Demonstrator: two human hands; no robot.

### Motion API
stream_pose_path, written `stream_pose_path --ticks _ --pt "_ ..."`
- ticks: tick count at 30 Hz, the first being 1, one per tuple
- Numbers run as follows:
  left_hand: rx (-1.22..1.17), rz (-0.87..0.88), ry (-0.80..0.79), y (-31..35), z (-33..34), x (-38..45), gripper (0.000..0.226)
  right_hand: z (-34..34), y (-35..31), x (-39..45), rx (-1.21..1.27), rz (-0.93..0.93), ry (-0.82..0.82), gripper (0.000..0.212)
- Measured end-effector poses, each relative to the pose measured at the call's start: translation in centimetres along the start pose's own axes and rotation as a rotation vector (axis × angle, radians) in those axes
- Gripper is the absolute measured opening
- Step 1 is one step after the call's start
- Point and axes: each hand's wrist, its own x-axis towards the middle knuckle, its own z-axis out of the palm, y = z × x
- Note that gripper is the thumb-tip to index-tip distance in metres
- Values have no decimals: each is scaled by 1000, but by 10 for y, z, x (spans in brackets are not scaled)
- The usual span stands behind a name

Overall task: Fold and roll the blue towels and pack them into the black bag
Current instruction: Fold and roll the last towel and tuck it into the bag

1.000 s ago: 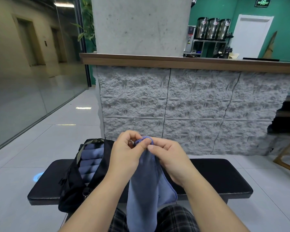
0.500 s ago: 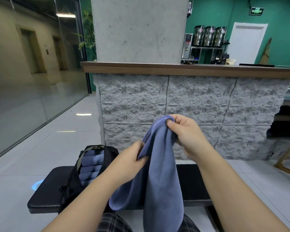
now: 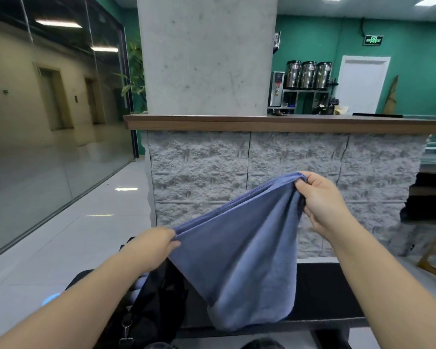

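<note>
Two hands on one blue towel (image 3: 239, 260), now spread wide. Half a second ago the hands were close together at frame centre with the cloth bunched; now they are well apart. Right hand (image 3: 322, 205) sits right of centre, higher up, thumb and fingers pinching the top corner. Left hand (image 3: 152, 248) is lower, left of centre, fingers curled tight on the other end of the same hemmed edge. That edge runs taut on a diagonal between the two grips; the rest hangs in a folded drape down to lower centre, in front of the black bench (image 3: 325, 293). Black bag (image 3: 156, 306) sits on the bench at lower left, mostly behind the left forearm, so the rolled towels seen inside it earlier are now hidden. View has tilted up: more of the grey stone counter (image 3: 237, 172) and pillar shows.
</note>
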Motion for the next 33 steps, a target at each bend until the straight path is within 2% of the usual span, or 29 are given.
stream_pose_path --ticks 4,7,11,15,19,21,26,30,33 --pt "-124 -25 175 -14 -17 1 34 -15 10 1 -156 2 59 30" --pt "-154 -62 239 -20 -32 -2 31 -20 14 1 -286 -1 43 30" --pt "-63 -33 302 -21 -53 -7 32 -24 17 0 -480 -17 11 27" --pt "175 -38 275 -28 -71 -9 37 -25 16 0 -604 -33 -5 26" --pt "207 -54 229 -36 -83 -10 33 -25 15 -5 -697 -35 -37 34" --pt "99 -44 265 -37 -85 -14 22 -26 16 -7 -709 -38 -30 29" --pt "-383 -88 570 -37 -82 -25 8 -26 27 -8 -594 -60 45 23" --pt "-419 -101 611 -36 -77 -23 11 -21 36 -11 -473 -56 108 26" --pt "-437 -102 604 -35 -73 -21 11 -15 36 -16 -455 -129 166 23"
